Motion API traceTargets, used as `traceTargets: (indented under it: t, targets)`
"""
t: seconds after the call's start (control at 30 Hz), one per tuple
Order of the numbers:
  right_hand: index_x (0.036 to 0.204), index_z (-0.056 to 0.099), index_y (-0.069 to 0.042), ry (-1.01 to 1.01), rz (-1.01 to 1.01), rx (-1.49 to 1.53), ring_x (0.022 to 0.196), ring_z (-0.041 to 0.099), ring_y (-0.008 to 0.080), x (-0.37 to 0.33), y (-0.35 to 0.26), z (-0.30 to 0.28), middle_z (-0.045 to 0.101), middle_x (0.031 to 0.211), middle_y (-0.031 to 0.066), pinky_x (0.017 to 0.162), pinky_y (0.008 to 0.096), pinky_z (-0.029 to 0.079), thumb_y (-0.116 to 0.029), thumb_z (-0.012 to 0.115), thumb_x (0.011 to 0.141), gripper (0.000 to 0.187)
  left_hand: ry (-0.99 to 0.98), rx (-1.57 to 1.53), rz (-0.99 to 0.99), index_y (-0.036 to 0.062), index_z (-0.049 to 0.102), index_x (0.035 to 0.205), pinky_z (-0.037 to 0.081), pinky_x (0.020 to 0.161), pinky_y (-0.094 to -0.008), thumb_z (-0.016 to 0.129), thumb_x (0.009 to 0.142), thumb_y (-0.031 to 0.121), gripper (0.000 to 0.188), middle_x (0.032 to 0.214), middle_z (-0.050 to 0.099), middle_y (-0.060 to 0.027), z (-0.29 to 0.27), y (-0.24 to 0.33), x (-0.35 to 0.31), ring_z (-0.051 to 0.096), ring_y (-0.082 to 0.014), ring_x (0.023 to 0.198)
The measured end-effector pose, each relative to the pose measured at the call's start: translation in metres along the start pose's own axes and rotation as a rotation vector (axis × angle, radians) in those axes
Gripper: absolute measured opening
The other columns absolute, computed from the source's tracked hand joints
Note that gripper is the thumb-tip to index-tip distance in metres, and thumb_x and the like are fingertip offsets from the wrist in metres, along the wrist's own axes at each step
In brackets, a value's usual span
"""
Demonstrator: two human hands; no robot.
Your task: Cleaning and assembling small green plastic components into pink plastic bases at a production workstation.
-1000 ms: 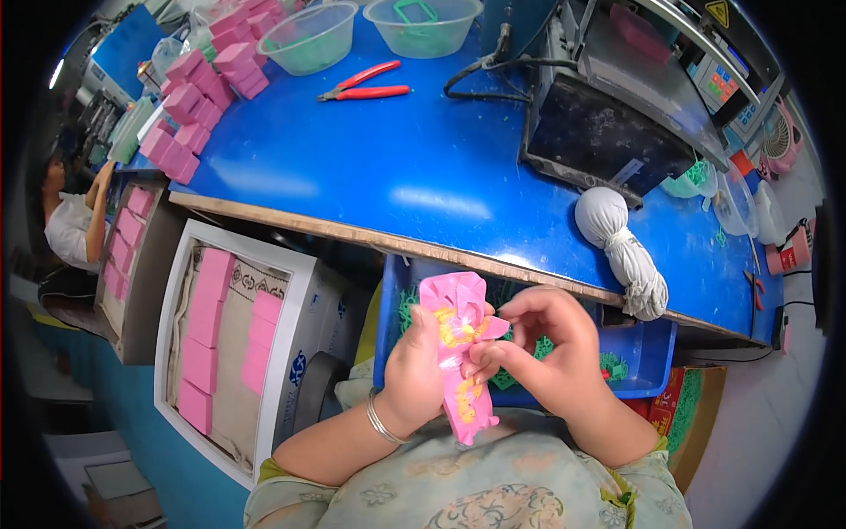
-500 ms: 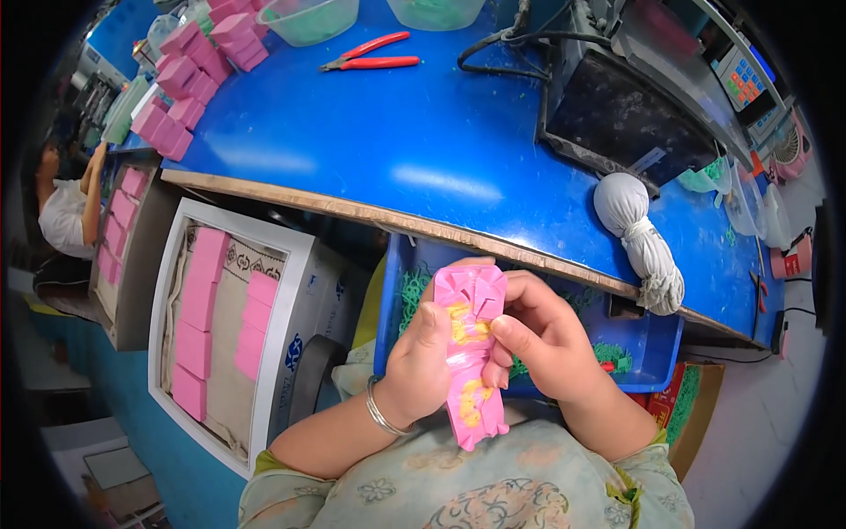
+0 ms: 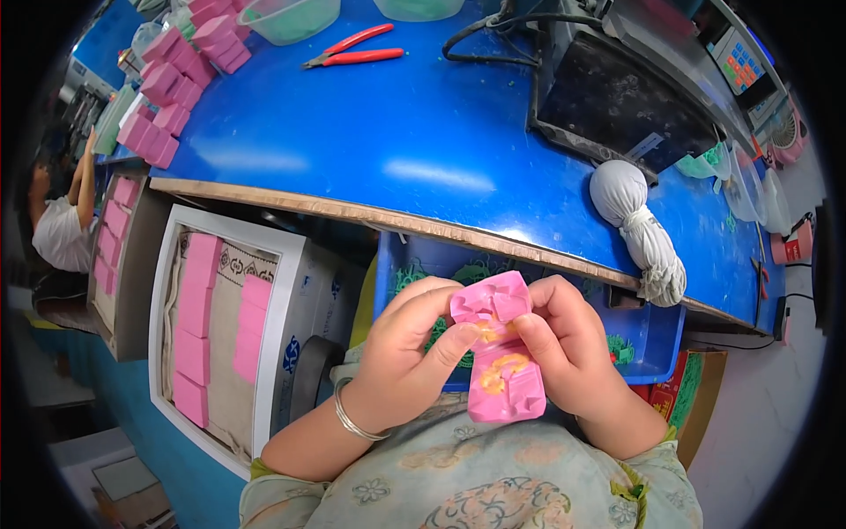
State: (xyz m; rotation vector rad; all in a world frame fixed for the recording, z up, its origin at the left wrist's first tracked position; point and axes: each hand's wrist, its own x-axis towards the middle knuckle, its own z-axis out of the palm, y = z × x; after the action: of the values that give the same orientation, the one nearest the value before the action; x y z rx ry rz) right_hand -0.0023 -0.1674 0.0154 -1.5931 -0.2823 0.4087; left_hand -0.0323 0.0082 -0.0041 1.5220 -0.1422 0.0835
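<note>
Fingers (image 3: pixel 452 344) pinch the pink piece (image 3: pixel 513 356) from both sides.

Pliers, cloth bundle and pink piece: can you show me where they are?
Pliers (image 3: pixel 363 57): head view, on the lower red handle.
Cloth bundle (image 3: pixel 641 236): head view, on its middle.
Pink piece (image 3: pixel 500 347): head view, on its middle.

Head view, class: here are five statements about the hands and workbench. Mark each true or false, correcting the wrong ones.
1. The left hand and right hand both hold the pink piece. True.
2. The red-handled pliers are in the right hand. False: they lie on the blue bench.
3. Pink blocks lie in two rows in the white-rimmed box. True.
4. The white cloth bundle lies left of the pink piece. False: it lies to the right.
5. Yellow shows on the pink piece. True.
</note>
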Motion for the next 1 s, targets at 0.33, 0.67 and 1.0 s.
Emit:
traceTargets:
  t: [0.33,0.67,1.0]
  targets:
    - [0.093,0.053,0.001,-0.089,-0.324,-0.165,0.069,0.058,0.0163,0.000,0.017,0.000,0.057,0.082,0.0109,0.060,0.0261,0.047,-0.009,0.059,0.085,0.014,-0.044,-0.304,-0.186,-0.0024,0.054,0.087,0.039,0.069,-0.0245,0.059,0.081,0.002,0.009,0.082,0.052,-0.0044,-0.001,0.004,0.007,0.048,-0.0096,0.076]
    - [0.092,0.056,0.001,-0.117,-0.171,-0.140,0.073,0.059,0.0149,0.008,0.028,-0.011,0.058,0.083,0.0090,0.063,0.0251,0.048,-0.008,0.064,0.080,0.017,-0.135,0.254,0.075,-0.0001,0.055,0.091,0.042,0.071,-0.0295,0.065,0.076,0.009,0.021,0.083,0.054,-0.0098,-0.001,-0.004,0.009,0.052,-0.0191,0.077]
    - [0.093,0.050,0.001,0.086,0.007,0.198,0.074,0.052,0.0051,0.001,0.023,0.007,0.055,0.083,0.0032,0.066,0.0195,0.045,-0.006,0.060,0.084,0.015,-0.019,0.174,-0.034,-0.0011,0.055,0.093,0.041,0.063,-0.0323,0.066,0.075,0.012,0.024,0.082,0.052,-0.0116,0.018,-0.011,-0.001,0.050,-0.0256,0.070]
